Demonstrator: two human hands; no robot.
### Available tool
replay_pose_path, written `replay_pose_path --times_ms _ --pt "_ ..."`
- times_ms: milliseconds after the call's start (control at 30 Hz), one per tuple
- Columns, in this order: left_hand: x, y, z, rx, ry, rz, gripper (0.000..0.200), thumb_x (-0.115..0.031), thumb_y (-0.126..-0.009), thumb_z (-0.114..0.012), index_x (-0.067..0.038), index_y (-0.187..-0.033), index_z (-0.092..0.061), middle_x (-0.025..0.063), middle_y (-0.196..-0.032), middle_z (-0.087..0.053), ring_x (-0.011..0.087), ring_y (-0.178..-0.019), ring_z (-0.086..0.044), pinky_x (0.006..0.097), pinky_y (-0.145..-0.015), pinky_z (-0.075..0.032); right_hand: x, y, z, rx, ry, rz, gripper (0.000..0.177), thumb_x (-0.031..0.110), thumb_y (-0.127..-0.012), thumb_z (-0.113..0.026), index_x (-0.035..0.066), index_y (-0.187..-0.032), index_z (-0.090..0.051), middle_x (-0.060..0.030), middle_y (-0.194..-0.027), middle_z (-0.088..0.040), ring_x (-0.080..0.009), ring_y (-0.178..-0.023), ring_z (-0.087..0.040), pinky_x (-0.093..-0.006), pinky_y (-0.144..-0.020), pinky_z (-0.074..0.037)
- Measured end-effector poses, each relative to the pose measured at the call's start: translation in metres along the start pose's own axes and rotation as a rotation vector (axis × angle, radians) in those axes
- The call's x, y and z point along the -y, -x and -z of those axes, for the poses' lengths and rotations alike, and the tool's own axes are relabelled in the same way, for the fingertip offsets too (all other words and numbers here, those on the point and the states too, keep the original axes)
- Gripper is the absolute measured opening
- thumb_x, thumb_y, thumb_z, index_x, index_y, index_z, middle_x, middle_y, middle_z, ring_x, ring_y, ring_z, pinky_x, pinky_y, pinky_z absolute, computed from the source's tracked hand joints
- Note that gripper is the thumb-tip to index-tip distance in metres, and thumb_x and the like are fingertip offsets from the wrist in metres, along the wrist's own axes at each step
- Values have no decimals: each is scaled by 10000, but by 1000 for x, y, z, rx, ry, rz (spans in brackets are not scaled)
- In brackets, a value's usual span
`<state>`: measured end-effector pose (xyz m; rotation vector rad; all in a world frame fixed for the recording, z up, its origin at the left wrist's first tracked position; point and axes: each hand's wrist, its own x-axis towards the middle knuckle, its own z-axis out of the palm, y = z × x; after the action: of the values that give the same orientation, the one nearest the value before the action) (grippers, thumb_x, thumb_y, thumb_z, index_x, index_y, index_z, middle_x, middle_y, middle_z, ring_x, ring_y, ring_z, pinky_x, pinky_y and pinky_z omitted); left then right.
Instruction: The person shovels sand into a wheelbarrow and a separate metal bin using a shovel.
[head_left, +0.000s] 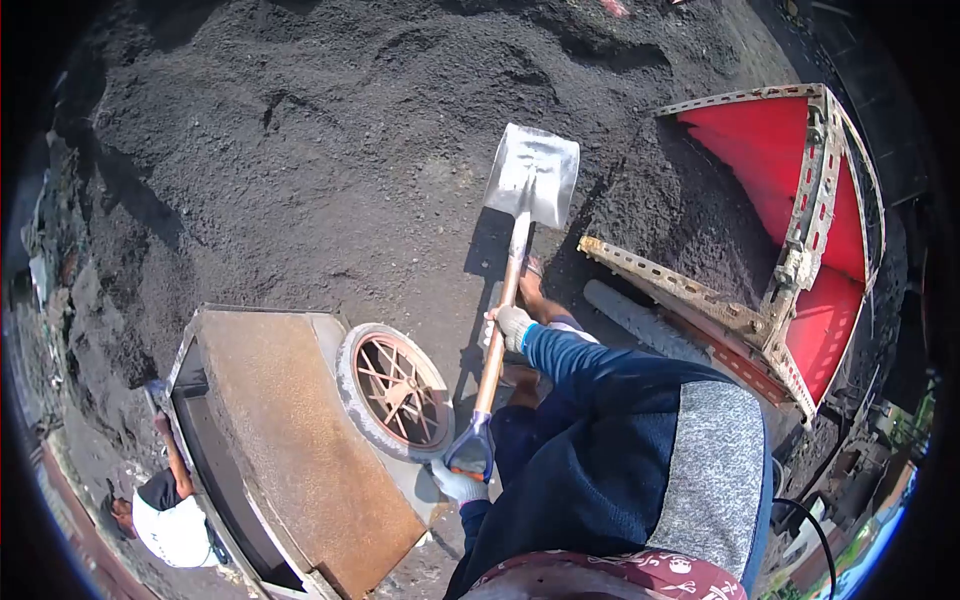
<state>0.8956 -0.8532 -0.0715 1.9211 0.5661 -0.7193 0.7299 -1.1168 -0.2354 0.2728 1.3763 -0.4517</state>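
Note:
A shovel point(510, 275) stretches up the middle of the view, with a bright square metal blade point(545, 165), a wooden shaft and a dark blue D-shaped handle. My right hand point(515, 328), in a pale knit glove, is wrapped round the middle of the shaft. At the lower end, my left hand point(458, 484), also gloved, grips the D-handle. No load shows on the blade, which hangs above dark sand point(330, 200) and casts a shadow on it. My feet are beneath the shaft, partly hidden by it and my arm.
A cart point(300, 420) with a rusty brown side panel and a spoked wheel point(397, 388) stands at lower left. Beyond it, another person point(175, 525) in a white shirt bends forward. On the right is a red sheet-metal container point(760, 150) with a perforated frame, holding dark sand.

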Motion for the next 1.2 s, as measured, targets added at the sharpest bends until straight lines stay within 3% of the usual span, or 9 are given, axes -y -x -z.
replay_pose_path --times_ms 233,333,433,533,833,1033,1100,1167,1200 --pt "-19 41 11 -448 -341 191 636 -684 -854 -494 -137 -547 -385 45 -409 -363 201 -313 -388 359 -327 -356 -100 -75 -4 -213 120 -164 58 66 -849 -619 58 -877 -569 -94 -644 -535 -291 -518 -557 -514 -516 -498" --pt "-13 13 -142 -152 -228 123 542 -569 -902 -527 -130 -600 -427 23 -438 -391 169 -322 -391 318 -329 -367 5 -177 4 -187 63 -329 89 104 -866 -604 53 -834 -539 -94 -631 -524 -268 -485 -540 -472 -461 -479" --pt "-17 37 -341 108 -198 -2 424 -416 -926 -573 -127 -639 -455 3 -469 -411 141 -335 -393 296 -337 -326 217 -233 12 -238 50 49 239 235 -938 -524 69 -768 -550 -71 -607 -518 -250 -462 -516 -423 -430 -452" --pt "-22 43 -392 336 -124 -17 415 -444 -966 -500 -126 -699 -504 3 -506 -466 138 -358 -403 291 -346 -335 285 -208 4 -352 35 164 257 259 -925 -517 24 -842 -579 -127 -657 -567 -288 -530 -588 -451 -480 -481" --pt "9 44 -251 207 -89 234 473 -527 -901 -540 -111 -686 -472 19 -482 -409 176 -374 -412 328 -369 -368 195 -122 33 -275 -116 221 105 117 -880 -538 59 -793 -552 -91 -622 -540 -224 -471 -527 -399 -410 -438" --pt "-10 6 -184 421 17 46 420 -500 -912 -539 -95 -1012 -583 20 -766 -558 162 -535 -528 301 -463 -436 181 19 9 -197 -234 313 63 122 -888 -560 90 -897 -506 -59 -664 -532 -190 -481 -523 -398 -412 -474" --pt "-47 5 -174 452 -210 -564 378 -421 -951 -509 -64 -1059 -571 56 -796 -569 167 -589 -567 292 -507 -472 176 64 -6 -173 -337 360 57 110 -900 -542 92 -911 -489 -51 -686 -531 -185 -499 -527 -403 -417 -485" --pt "-73 -40 -150 621 -218 -580 306 -329 -979 -479 -37 -1008 -565 76 -790 -567 163 -625 -567 288 -538 -481 169 109 -12 -108 -498 409 72 79 -881 -546 97 -865 -478 -43 -679 -502 -198 -510 -519 -418 -457 -493" --pt "-104 -22 -146 744 5 -3 278 -284 -986 -467 -23 -979 -562 80 -781 -562 159 -633 -555 288 -557 -479 170 124 -7 17 -579 419 80 80 -873 -551 99 -857 -475 -41 -675 -495 -200 -505 -512 -421 -474 -492"
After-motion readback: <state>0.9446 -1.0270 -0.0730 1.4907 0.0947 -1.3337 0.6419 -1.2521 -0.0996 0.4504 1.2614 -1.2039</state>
